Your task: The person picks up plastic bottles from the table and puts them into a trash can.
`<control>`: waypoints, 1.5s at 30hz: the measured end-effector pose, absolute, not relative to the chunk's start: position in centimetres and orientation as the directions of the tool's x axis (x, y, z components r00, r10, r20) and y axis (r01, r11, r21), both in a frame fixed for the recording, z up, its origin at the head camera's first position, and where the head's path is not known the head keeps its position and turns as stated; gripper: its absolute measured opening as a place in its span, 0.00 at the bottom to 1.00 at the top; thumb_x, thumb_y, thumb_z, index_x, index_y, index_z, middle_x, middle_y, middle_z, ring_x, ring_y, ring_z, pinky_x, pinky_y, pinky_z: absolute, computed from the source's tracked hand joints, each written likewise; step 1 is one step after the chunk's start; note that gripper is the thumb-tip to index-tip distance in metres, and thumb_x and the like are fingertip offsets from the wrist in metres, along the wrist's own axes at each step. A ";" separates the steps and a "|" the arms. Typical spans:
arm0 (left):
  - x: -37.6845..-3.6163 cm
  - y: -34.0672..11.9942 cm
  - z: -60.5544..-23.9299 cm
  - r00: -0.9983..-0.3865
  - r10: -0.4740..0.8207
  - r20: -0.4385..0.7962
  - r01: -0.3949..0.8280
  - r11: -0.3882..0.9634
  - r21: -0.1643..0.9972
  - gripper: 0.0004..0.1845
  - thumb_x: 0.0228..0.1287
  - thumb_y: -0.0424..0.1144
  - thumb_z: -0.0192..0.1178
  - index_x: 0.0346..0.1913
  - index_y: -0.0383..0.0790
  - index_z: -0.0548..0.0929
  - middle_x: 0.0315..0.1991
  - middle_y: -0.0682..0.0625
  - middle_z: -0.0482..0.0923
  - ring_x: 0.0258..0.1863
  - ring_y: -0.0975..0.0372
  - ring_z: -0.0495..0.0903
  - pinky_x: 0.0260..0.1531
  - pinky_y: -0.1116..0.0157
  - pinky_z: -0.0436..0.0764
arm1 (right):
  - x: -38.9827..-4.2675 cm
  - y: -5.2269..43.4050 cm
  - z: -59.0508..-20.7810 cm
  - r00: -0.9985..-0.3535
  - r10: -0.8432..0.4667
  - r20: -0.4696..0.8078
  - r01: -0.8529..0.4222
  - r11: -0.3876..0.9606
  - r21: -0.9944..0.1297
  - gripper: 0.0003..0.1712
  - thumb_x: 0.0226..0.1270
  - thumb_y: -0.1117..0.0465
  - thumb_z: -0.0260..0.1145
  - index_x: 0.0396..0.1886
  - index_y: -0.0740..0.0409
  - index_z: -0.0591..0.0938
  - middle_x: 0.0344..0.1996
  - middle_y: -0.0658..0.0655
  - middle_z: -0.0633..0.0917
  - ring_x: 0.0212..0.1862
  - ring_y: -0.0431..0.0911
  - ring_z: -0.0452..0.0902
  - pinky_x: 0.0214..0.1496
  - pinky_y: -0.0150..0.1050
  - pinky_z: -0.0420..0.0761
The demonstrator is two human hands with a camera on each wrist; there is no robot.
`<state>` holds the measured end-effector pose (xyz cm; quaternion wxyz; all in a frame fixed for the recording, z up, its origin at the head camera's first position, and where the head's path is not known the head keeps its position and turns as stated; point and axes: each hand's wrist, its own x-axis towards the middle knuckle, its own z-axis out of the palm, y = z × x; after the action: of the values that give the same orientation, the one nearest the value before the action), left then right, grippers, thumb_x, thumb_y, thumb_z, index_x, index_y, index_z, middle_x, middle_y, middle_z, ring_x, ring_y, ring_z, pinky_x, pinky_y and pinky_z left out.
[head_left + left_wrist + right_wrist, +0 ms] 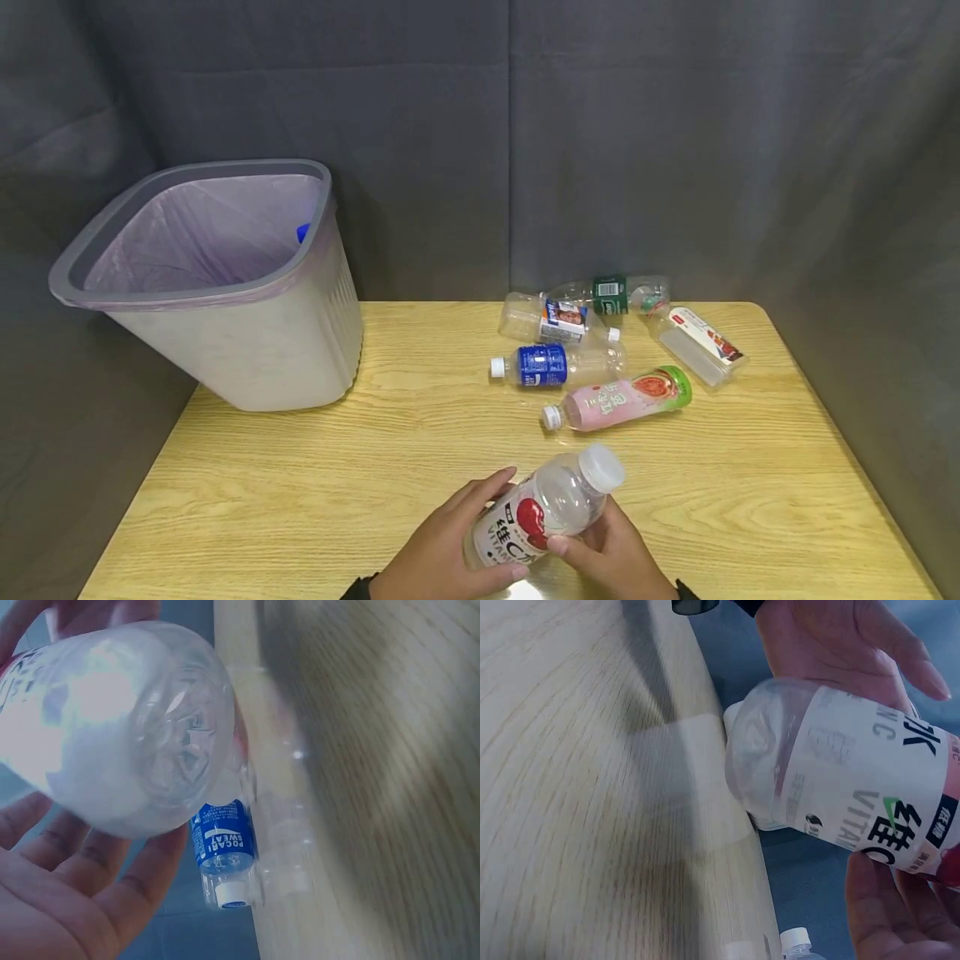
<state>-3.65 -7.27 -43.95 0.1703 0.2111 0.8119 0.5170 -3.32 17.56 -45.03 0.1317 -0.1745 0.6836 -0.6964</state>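
Just above the table's front part, a clear plastic bottle is held between both hands, tilted with its white cap up and to the right. Its white label carries a red cherry and black lettering. From the left, my left hand holds the base end, thumb below and fingers along the far side. My right hand grips it nearer the neck, the thumb on the label. Beyond them lies a pink-labelled bottle with a green end.
A light bin with a grey rim and purple liner stands at the left; something blue shows inside. At the back right lie a blue-labelled bottle, a bottle with a face on its label, a green-labelled bottle and a flat-sided bottle.
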 end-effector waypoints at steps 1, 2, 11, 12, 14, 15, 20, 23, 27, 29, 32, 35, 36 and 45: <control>-3.6 -7.2 -44.0 -0.851 0.522 -0.057 0.171 0.379 0.910 0.47 0.62 0.60 0.69 0.80 0.61 0.55 0.67 0.55 0.72 0.59 0.65 0.76 0.57 0.65 0.80 | -3.3 17.4 -45.1 -0.904 -0.421 0.068 -0.054 -0.045 -0.998 0.33 0.71 0.71 0.62 0.72 0.67 0.62 0.62 0.37 0.78 0.64 0.32 0.75 0.65 0.27 0.74; -3.5 -7.1 -44.1 -0.850 0.523 -0.059 0.171 0.382 0.908 0.48 0.61 0.60 0.69 0.80 0.60 0.56 0.66 0.55 0.72 0.56 0.67 0.77 0.55 0.67 0.80 | -3.3 17.3 -45.0 -0.905 -0.420 0.069 -0.049 -0.059 -0.997 0.32 0.71 0.71 0.62 0.72 0.64 0.62 0.62 0.38 0.78 0.64 0.33 0.75 0.65 0.27 0.75; -3.2 -6.6 -44.8 -0.853 0.518 -0.066 0.164 0.384 0.909 0.47 0.61 0.59 0.69 0.79 0.58 0.57 0.58 0.54 0.74 0.45 0.72 0.77 0.44 0.71 0.81 | -3.1 16.9 -45.1 -0.886 -0.462 0.040 0.056 -0.192 -0.980 0.30 0.72 0.69 0.60 0.71 0.50 0.65 0.62 0.43 0.79 0.64 0.37 0.77 0.65 0.32 0.78; -3.2 -6.6 -44.8 -0.854 0.517 -0.062 0.167 0.386 0.907 0.47 0.61 0.59 0.69 0.79 0.57 0.57 0.58 0.54 0.75 0.45 0.72 0.77 0.44 0.71 0.81 | -3.1 16.9 -45.1 -0.886 -0.462 0.041 0.054 -0.190 -0.980 0.30 0.73 0.69 0.60 0.71 0.51 0.65 0.62 0.43 0.79 0.64 0.37 0.77 0.65 0.32 0.78; -3.2 -6.7 -44.7 -0.855 0.514 -0.068 0.159 0.384 0.910 0.47 0.61 0.59 0.69 0.79 0.60 0.57 0.58 0.54 0.74 0.45 0.72 0.77 0.44 0.71 0.81 | -3.2 16.9 -45.2 -0.884 -0.465 0.045 0.048 -0.187 -0.981 0.30 0.73 0.69 0.59 0.71 0.53 0.65 0.63 0.43 0.79 0.64 0.37 0.77 0.65 0.31 0.78; -3.2 -6.7 -44.7 -0.856 0.512 -0.074 0.151 0.385 0.911 0.46 0.61 0.58 0.69 0.79 0.61 0.57 0.58 0.54 0.74 0.45 0.72 0.77 0.44 0.71 0.81 | -3.2 17.0 -45.2 -0.882 -0.468 0.050 0.042 -0.185 -0.982 0.30 0.73 0.70 0.59 0.72 0.55 0.65 0.63 0.44 0.79 0.64 0.37 0.77 0.65 0.31 0.78; -3.3 -6.8 -44.4 -0.859 0.502 -0.098 0.119 0.384 0.916 0.45 0.61 0.57 0.69 0.78 0.67 0.57 0.58 0.56 0.74 0.46 0.71 0.77 0.45 0.71 0.81 | -3.4 17.0 -45.3 -0.878 -0.476 0.060 0.019 -0.161 -0.987 0.31 0.73 0.72 0.57 0.73 0.63 0.62 0.63 0.45 0.79 0.64 0.38 0.77 0.64 0.32 0.79; -3.3 -6.8 -44.3 -0.862 0.498 -0.097 0.120 0.385 0.915 0.45 0.61 0.57 0.69 0.78 0.65 0.57 0.58 0.55 0.74 0.46 0.71 0.77 0.45 0.71 0.81 | -3.6 16.9 -45.1 -0.882 -0.470 0.037 0.029 -0.133 -0.991 0.32 0.72 0.72 0.58 0.73 0.66 0.61 0.62 0.44 0.80 0.63 0.37 0.77 0.64 0.32 0.79; -3.3 -6.9 -44.0 -0.863 0.495 -0.101 0.116 0.388 0.914 0.46 0.62 0.57 0.69 0.79 0.62 0.56 0.58 0.54 0.74 0.45 0.71 0.77 0.45 0.71 0.81 | -3.7 16.9 -44.9 -0.884 -0.467 0.026 0.026 -0.104 -0.994 0.31 0.73 0.71 0.59 0.72 0.70 0.61 0.62 0.43 0.80 0.64 0.35 0.76 0.65 0.29 0.76; -3.3 -7.0 -43.8 -0.865 0.493 -0.093 0.126 0.393 0.911 0.45 0.63 0.57 0.68 0.79 0.61 0.56 0.59 0.53 0.74 0.45 0.71 0.77 0.45 0.70 0.81 | -3.8 17.0 -44.8 -0.880 -0.472 0.061 -0.019 -0.094 -0.995 0.31 0.72 0.72 0.59 0.72 0.72 0.61 0.63 0.42 0.79 0.65 0.34 0.75 0.66 0.28 0.74; -3.3 -7.3 -43.7 -0.879 0.474 -0.049 0.171 0.410 0.896 0.45 0.63 0.57 0.68 0.79 0.60 0.57 0.60 0.53 0.74 0.46 0.71 0.77 0.45 0.70 0.81 | -4.1 17.3 -44.8 -0.880 -0.461 0.115 -0.095 -0.067 -0.993 0.33 0.71 0.74 0.59 0.73 0.66 0.63 0.64 0.38 0.78 0.66 0.31 0.73 0.66 0.25 0.72; -3.6 -8.1 -43.2 -0.909 0.415 0.043 0.239 0.434 0.868 0.46 0.61 0.54 0.71 0.79 0.58 0.58 0.62 0.54 0.74 0.48 0.69 0.77 0.46 0.69 0.81 | -4.6 17.9 -44.9 -0.864 -0.460 0.206 -0.191 -0.080 -0.978 0.34 0.70 0.77 0.58 0.74 0.65 0.63 0.64 0.40 0.77 0.65 0.33 0.75 0.65 0.27 0.75; -3.7 -8.5 -42.9 -0.920 0.384 0.071 0.254 0.448 0.857 0.46 0.61 0.53 0.72 0.79 0.60 0.58 0.63 0.55 0.74 0.48 0.69 0.77 0.46 0.69 0.81 | -4.8 18.1 -45.0 -0.857 -0.463 0.227 -0.208 -0.093 -0.974 0.34 0.70 0.78 0.56 0.75 0.65 0.62 0.65 0.43 0.78 0.65 0.34 0.76 0.64 0.28 0.77; -6.2 -16.2 -35.2 -0.896 0.057 0.440 0.386 0.590 0.710 0.52 0.52 0.33 0.77 0.78 0.56 0.61 0.61 0.49 0.76 0.49 0.67 0.75 0.46 0.69 0.79 | -5.0 21.7 -44.2 -0.927 -0.368 0.075 -0.104 0.060 -0.993 0.27 0.79 0.72 0.51 0.75 0.64 0.63 0.62 0.47 0.81 0.62 0.37 0.79 0.62 0.30 0.80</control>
<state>-6.24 -16.20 -35.23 -0.1891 0.1270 0.8712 0.4348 -5.00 21.71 -44.17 0.0992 -0.1636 0.7212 -0.6658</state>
